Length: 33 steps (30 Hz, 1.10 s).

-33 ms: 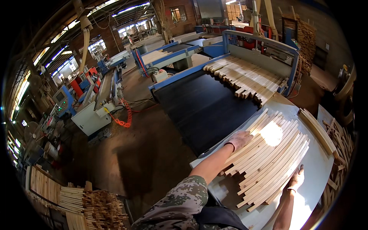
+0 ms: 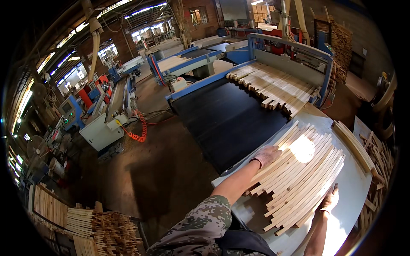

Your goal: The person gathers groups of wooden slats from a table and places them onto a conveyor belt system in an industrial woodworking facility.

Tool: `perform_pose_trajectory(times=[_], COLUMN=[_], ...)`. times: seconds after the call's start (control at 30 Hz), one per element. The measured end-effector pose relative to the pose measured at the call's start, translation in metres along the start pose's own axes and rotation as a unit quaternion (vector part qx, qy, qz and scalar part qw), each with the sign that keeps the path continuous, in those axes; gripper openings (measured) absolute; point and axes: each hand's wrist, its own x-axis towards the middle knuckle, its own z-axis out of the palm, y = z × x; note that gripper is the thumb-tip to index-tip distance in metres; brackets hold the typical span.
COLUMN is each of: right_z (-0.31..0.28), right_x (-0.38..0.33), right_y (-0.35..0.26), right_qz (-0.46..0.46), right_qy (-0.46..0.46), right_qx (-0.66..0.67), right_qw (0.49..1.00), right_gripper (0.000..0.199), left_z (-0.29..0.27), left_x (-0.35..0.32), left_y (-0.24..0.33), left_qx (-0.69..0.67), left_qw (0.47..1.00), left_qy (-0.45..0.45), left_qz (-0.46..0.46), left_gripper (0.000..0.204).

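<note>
wooden strips [image 2: 299, 179] lie side by side in a broad row between the two hands, their near ends uneven, on a pale table [image 2: 356, 183]. a bright patch of light falls on them, ahead of and to the right of the left hand. the left hand [image 2: 267, 156], in a light glove, is at the row's left edge with its fingers reaching over the outermost strips; how far the fingers curl, and whether they grip, i cannot tell. the right hand [image 2: 330, 199], gloved too, is at the right edge, nearer the body, thumb pointing away; its other fingers are mostly hidden, so i cannot tell how far it is open or whether it has hold of a strip.

beyond the left hand stretches a black belt [image 2: 226, 123], with a second row of strips [image 2: 273, 85] at its far right, by a blue and grey machine frame [image 2: 294, 46]. ahead of the right hand, thicker pieces [image 2: 352, 146] lie along the table's edge, and past them is a loose heap of offcuts [image 2: 381, 164]. well to the left of the left hand hangs a coiled orange hose [image 2: 139, 135].
</note>
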Motion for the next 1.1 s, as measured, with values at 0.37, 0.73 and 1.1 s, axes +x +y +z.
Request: perform_pose_trajectory(times=[0.37,0.73,1.1], right_z=[0.011,0.009,0.007], right_x=[-0.022,-0.015,-0.012], right_y=[-0.031,-0.018,-0.013], right_qz=[0.013,0.006,0.019], right_qy=[0.017,0.009,-0.005], right_qx=[-0.022,0.0,0.028], right_qw=[1.0,1.0,0.999], right_gripper=[0.052,0.054,0.053], left_z=[0.009,0.005,0.009], left_x=[0.011,0.004,0.012], left_y=[-0.011,-0.009,-0.027], left_qx=[0.035,0.03,0.08], left_qw=[0.998,0.999,0.99], left_qy=[-0.007,0.01,-0.01], left_qz=[0.044,0.027,0.112], left_gripper=[0.072,0.067,0.062])
